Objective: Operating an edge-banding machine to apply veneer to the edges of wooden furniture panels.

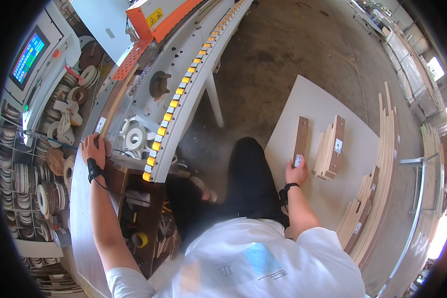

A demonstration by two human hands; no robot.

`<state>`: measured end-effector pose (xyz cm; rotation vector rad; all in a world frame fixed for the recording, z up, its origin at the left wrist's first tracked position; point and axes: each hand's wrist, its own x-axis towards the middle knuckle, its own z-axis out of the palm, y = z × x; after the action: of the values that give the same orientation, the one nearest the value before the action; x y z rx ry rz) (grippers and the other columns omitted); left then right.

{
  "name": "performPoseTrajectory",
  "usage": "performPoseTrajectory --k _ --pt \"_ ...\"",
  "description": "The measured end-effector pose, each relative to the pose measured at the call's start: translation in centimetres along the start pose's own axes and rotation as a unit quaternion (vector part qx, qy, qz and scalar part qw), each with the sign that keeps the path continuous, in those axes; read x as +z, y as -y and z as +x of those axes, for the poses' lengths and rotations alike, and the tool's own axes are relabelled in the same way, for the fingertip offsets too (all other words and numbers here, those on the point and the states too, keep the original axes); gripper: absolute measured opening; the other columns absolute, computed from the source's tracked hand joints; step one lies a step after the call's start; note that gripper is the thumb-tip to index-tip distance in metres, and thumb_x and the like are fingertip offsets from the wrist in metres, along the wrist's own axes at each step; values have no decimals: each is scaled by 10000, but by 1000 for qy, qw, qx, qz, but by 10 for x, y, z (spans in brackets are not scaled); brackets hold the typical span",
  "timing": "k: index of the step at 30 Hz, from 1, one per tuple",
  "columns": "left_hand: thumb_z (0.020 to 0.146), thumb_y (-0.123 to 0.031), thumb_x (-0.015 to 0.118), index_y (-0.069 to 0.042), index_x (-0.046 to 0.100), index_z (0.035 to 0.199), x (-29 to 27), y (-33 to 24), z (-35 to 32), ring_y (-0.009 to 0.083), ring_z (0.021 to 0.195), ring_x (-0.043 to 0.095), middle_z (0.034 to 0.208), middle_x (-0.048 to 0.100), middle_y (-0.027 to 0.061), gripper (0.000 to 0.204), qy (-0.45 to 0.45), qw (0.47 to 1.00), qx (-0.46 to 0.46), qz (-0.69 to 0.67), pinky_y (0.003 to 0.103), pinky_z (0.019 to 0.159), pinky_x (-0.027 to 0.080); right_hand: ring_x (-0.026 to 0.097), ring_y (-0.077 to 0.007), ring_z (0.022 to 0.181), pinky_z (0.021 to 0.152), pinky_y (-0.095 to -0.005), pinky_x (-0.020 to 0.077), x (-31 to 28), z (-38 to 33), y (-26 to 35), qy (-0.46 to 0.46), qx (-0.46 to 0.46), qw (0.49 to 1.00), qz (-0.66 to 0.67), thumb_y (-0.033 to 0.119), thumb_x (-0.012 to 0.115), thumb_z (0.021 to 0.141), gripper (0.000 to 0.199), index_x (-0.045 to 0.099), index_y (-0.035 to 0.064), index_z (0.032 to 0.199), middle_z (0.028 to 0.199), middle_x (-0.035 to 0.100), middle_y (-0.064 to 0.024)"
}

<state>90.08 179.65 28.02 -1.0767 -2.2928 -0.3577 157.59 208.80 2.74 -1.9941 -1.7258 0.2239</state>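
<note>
On the left, my left hand (93,150) is at the near end of a long, narrow wooden strip (115,102) lying along the machine's feed bed. Its fingers are bent over the strip's end, just behind a white label. Over on the right, my right hand (296,173) grips the near end of a short brown wooden board (301,135), which also bears a label. That board lies on a pale sheet-topped surface (289,110). Close beside it is a stack of similar boards (329,149), the top one brown with a label.
An edge-banding machine with an orange cover (171,22) and a row of yellow rollers (168,117) runs away from me. Rolls of edging (134,136) lie inside its frame. A control screen (29,58) and racked rolls stand left. Long board stacks (385,159) line the right.
</note>
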Motion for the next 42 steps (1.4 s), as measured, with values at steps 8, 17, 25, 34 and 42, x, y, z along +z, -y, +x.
performPoseTrajectory --k 8,17,25,34,42 --pt "964 -230 683 -87 706 1087 3 3 0 367 1074 643 1124 718 124 190 -13 1000 15 8 456 984 494 573 -393 1319 1106 -520 447 4 1 -4 3 -26 1000 2 343 778 892 656 527 100 1447 1422 629 -184" --pt "966 -238 681 -86 700 1075 5 4 2 365 1083 639 1127 711 126 188 3 1000 1 14 460 989 490 572 -386 1327 1092 -534 454 12 11 -5 -23 -34 999 11 343 785 893 667 517 109 1458 1442 618 -179" --pt "963 -234 686 -91 700 1076 3 2 1 360 1079 635 1128 708 117 183 4 1000 -5 5 460 986 491 584 -394 1303 1112 -513 434 11 10 -7 -18 -41 999 5 332 783 893 677 507 118 1473 1422 634 -180" --pt "979 -243 676 -85 692 1078 3 3 0 359 1088 638 1124 703 125 188 7 1000 -6 10 463 1003 483 665 -390 1164 984 -513 523 -17 14 12 -139 2 980 143 388 833 836 621 621 135 1362 1291 707 -154" --pt "982 -250 679 -90 705 1092 5 6 -2 354 1107 636 1135 710 115 196 -1 1000 -10 -3 468 1014 480 683 -365 1144 999 -500 516 -2 26 -7 18 -20 999 -42 393 862 782 685 620 144 1373 1290 717 -137"
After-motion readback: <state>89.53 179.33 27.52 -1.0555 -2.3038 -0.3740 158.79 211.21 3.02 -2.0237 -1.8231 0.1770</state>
